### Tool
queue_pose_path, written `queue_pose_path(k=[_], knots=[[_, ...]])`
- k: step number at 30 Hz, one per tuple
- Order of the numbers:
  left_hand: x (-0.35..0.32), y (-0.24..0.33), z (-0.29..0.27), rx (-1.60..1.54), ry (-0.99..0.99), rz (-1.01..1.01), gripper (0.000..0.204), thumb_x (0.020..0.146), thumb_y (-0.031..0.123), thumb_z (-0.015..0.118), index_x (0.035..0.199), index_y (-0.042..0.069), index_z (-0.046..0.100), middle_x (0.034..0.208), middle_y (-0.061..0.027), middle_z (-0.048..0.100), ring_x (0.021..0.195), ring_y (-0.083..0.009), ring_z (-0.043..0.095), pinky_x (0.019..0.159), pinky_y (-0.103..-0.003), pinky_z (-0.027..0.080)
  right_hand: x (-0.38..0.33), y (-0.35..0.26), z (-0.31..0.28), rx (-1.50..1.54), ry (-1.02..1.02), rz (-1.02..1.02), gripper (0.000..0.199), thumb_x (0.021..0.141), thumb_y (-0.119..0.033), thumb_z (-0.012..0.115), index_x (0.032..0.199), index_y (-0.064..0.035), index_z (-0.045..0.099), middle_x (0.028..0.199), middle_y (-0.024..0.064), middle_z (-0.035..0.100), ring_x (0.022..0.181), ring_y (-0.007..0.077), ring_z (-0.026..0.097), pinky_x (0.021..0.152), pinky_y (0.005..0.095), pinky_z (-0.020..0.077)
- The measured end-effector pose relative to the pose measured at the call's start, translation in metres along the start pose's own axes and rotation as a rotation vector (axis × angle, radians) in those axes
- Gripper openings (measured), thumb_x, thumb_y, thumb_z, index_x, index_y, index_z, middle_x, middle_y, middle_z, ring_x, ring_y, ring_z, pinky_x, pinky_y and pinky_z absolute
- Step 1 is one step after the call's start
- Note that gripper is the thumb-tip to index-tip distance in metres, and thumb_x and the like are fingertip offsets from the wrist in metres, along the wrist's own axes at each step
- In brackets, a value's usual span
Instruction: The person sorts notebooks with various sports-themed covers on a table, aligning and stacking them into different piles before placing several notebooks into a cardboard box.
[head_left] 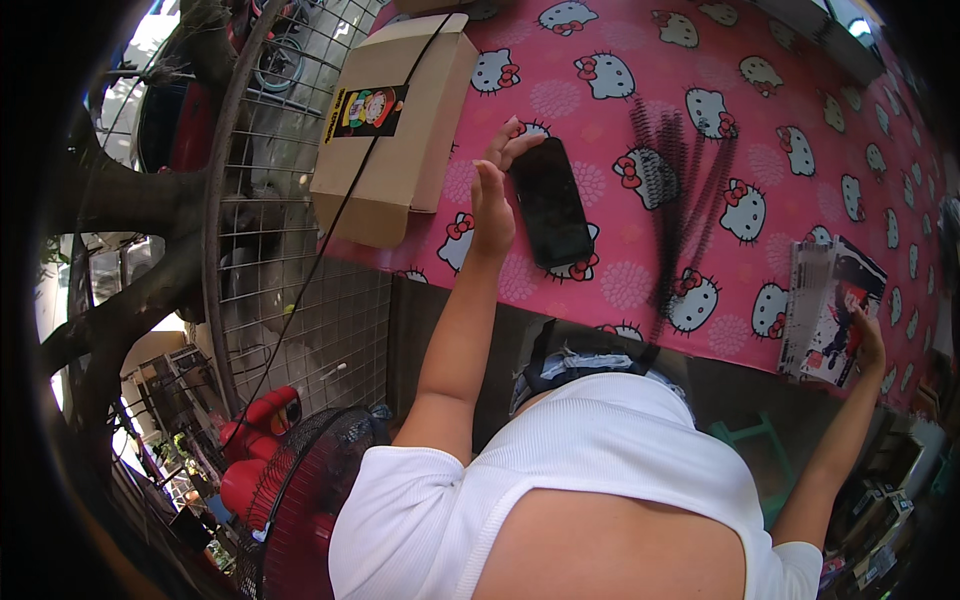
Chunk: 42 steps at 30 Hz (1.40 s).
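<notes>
My left hand [494, 195] is raised at the upper left side of a black smartphone [552, 203], its fingers apart and nothing in them. The fingertips are close to the phone's top corner; whether they touch it I cannot tell. The phone lies flat with its screen dark. At the right, near the table's front edge, my right hand [868, 338] grips the right side of a small stack of printed booklets [832, 312]. Their left edge looks punched or coiled. Several black plastic binding coils [682, 185] lie loosely side by side between the phone and the booklets.
A pink cartoon-patterned cloth [625, 235] covers the table. An open cardboard box [395, 130] stands at the left, crossed by a black cable. Wire mesh [290, 200] borders that side. A fan [310, 500] stands below left, and a green stool [750, 440] is under the table.
</notes>
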<state>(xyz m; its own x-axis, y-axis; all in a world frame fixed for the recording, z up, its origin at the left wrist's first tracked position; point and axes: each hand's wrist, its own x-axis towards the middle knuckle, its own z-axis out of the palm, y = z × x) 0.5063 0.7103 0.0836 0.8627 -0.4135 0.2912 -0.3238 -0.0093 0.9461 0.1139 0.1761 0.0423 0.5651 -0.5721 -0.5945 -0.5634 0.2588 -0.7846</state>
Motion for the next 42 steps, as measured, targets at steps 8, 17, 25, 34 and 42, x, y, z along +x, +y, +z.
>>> queue_pose_path(k=[8, 17, 25, 34, 42], knots=[[0.003, -0.017, -0.005, 0.096, 0.007, 0.074, 0.078, 0.092, 0.058, 0.006, 0.121, 0.000, 0.049, 0.109, -0.0132, 0.061, 0.109, -0.0227, 0.051, 0.102, -0.040, 0.028, 0.007, 0.015, -0.013, 0.044, 0.028, -0.041, 0.026, 0.081, -0.026, 0.067, 0.098, -0.0100, 0.057, 0.073, -0.0058, 0.055, 0.057, 0.0063, 0.051, 0.050, 0.0214, 0.0408], [0.001, -0.012, 0.001, 0.239, 0.065, 0.085, 0.084, 0.093, 0.054, 0.003, 0.093, -0.001, 0.065, 0.110, -0.0150, 0.059, 0.105, -0.0225, 0.052, 0.099, -0.039, 0.031, 0.006, 0.013, -0.018, 0.016, 0.020, 0.030, 0.033, 0.080, -0.026, 0.068, 0.105, -0.0095, 0.054, 0.075, -0.0055, 0.054, 0.059, 0.0048, 0.050, 0.051, 0.0204, 0.0404], [0.007, 0.004, 0.014, 0.227, 0.085, 0.158, 0.065, 0.098, 0.045, 0.013, 0.108, -0.001, 0.058, 0.103, -0.0135, 0.062, 0.104, -0.0208, 0.053, 0.098, -0.039, 0.033, -0.006, 0.001, -0.009, 0.008, -0.072, 0.030, 0.034, 0.082, -0.028, 0.065, 0.108, -0.0095, 0.055, 0.090, -0.0038, 0.058, 0.079, 0.0050, 0.054, 0.069, 0.0222, 0.0420], [-0.013, 0.086, 0.201, -0.634, -0.153, -0.734, 0.033, 0.087, 0.019, 0.058, 0.116, 0.007, 0.047, 0.106, -0.0048, 0.055, 0.092, -0.0117, 0.054, 0.084, -0.028, 0.039, -0.027, -0.040, 0.026, 0.092, -0.142, 0.040, 0.029, 0.076, -0.029, 0.071, 0.092, -0.0064, 0.061, 0.077, -0.0011, 0.060, 0.064, 0.0078, 0.056, 0.057, 0.0210, 0.0445], [-0.111, 0.100, 0.409, -0.459, -0.600, -1.023, 0.070, 0.074, 0.026, 0.074, 0.124, -0.002, 0.034, 0.111, -0.0142, 0.051, 0.102, -0.0215, 0.054, 0.079, -0.037, 0.050, -0.079, -0.018, -0.019, 0.403, -0.129, 0.180, 0.036, 0.075, -0.029, 0.073, 0.094, -0.0008, 0.062, 0.081, 0.0061, 0.065, 0.067, 0.0136, 0.064, 0.061, 0.0279, 0.0538]])
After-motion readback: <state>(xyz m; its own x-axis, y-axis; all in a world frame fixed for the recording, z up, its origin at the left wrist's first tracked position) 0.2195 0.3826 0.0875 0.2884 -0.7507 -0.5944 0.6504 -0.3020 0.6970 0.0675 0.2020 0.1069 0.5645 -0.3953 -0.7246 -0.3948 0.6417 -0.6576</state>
